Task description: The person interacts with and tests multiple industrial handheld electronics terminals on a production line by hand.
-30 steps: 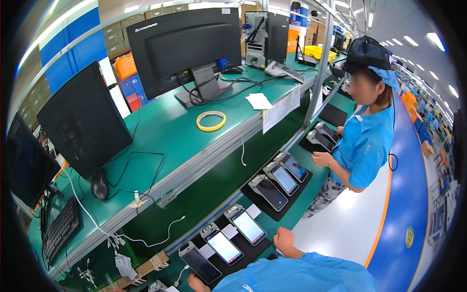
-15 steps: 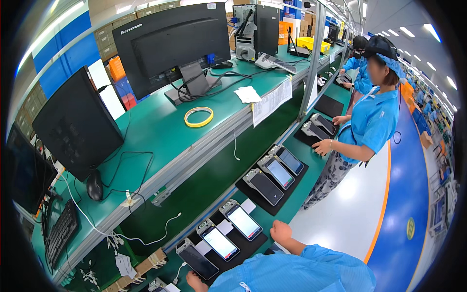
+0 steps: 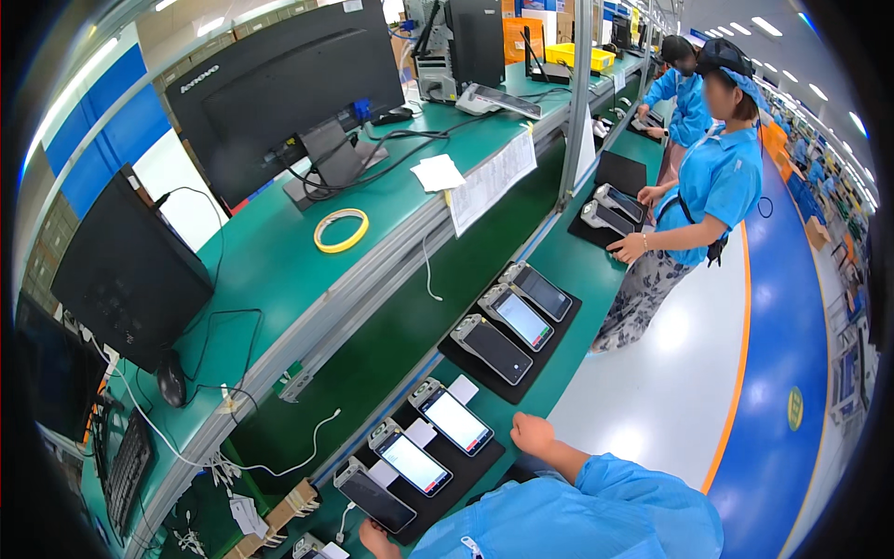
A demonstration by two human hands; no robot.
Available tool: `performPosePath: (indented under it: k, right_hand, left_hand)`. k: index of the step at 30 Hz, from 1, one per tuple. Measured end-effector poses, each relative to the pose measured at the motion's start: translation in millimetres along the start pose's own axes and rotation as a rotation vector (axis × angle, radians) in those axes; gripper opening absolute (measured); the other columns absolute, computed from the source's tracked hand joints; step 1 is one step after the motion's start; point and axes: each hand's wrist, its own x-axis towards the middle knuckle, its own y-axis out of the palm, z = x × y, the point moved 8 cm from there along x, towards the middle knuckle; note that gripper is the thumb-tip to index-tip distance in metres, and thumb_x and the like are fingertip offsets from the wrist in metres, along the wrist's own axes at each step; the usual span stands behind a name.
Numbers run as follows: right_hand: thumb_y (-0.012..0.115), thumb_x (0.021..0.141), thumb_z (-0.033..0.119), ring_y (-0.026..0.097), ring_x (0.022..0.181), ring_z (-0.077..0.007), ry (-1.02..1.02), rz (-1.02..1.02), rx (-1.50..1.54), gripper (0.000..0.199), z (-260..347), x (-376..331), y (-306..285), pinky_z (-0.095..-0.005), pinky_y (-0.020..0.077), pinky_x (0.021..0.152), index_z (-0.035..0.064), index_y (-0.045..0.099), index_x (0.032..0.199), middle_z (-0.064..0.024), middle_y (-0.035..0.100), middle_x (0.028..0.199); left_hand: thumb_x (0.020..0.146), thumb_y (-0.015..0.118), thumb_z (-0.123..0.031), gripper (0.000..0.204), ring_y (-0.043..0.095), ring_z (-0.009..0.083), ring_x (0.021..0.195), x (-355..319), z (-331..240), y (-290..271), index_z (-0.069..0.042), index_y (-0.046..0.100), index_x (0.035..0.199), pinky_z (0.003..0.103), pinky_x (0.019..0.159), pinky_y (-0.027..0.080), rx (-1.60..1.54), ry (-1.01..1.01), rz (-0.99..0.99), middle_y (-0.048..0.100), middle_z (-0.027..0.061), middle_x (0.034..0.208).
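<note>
Three handheld payment terminals lie side by side on a black mat [image 3: 478, 473] in front of me. The left terminal [image 3: 375, 497] has a dark screen; the middle terminal [image 3: 415, 462] and the right terminal [image 3: 453, 419] glow white. White cards or slips [image 3: 421, 432] stick out beside them. My left hand [image 3: 377, 540] is at the near edge of the dark-screen terminal, its fingers mostly hidden at the lower edge. Curled into a loose fist, my right hand [image 3: 533, 434] rests at the bench edge beyond the right terminal, with nothing visible in it.
Farther along, a second mat [image 3: 518, 389] bears three more terminals. A co-worker [image 3: 717, 186] stands beyond it, hands at two terminals, and another person [image 3: 684, 102] works behind. The raised green shelf holds monitors [image 3: 289, 93], a yellow tape roll [image 3: 342, 230] and a mouse [image 3: 171, 380]. A white cable [image 3: 279, 470] hangs below.
My view has shifted slightly, so the shelf and terminals appear farther left. Both my hands stay in nearly the same places, and the terminals in front of me lie as before.
</note>
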Motion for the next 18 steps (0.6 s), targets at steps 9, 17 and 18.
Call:
performPosePath:
  k: [9, 17, 18]
  right_hand:
    - [0.062, 0.074, 0.007, 0.058, 0.091, -0.0341, -0.010, -0.339, 0.329, 0.034, -71.6, 63.7, -71.0, -0.0435, 0.0475, 0.078, 0.0035, 0.056, 0.107, -0.0192, 0.057, 0.105]
    - [0.078, 0.069, 0.021, 0.042, 0.115, -0.0388, -0.232, -0.321, 0.212, 0.076, -74.1, 130.7, -114.9, -0.0435, 0.0360, 0.100, 0.0004, 0.039, 0.131, -0.0205, 0.043, 0.129]
    - [0.078, 0.069, 0.021, 0.042, 0.115, -0.0388, -0.234, -0.312, 0.221, 0.076, -75.5, 136.9, -115.2, -0.0435, 0.0360, 0.100, 0.0004, 0.039, 0.131, -0.0205, 0.043, 0.129]
  left_hand:
    - [0.089, 0.045, -0.014, 0.034, 0.055, 0.0299, 0.093, -5.6, 30.1, -17.7, 0.009, 0.048, 0.114, 0.041, 0.080, 0.048, -0.235, -0.204, -0.689, 0.052, 0.0204, 0.107]
    - [0.086, 0.052, -0.003, 0.039, 0.045, 0.0237, 0.107, -21.8, -213.8, 159.5, 0.002, 0.042, 0.123, 0.033, 0.094, 0.037, -0.137, 0.200, -0.395, 0.043, 0.0162, 0.117]
    - [0.083, 0.055, -0.005, 0.040, 0.045, 0.0253, 0.108, -18.3, -237.7, 198.0, 0.001, 0.044, 0.122, 0.035, 0.095, 0.036, -0.136, 0.234, -0.247, 0.043, 0.0169, 0.118]
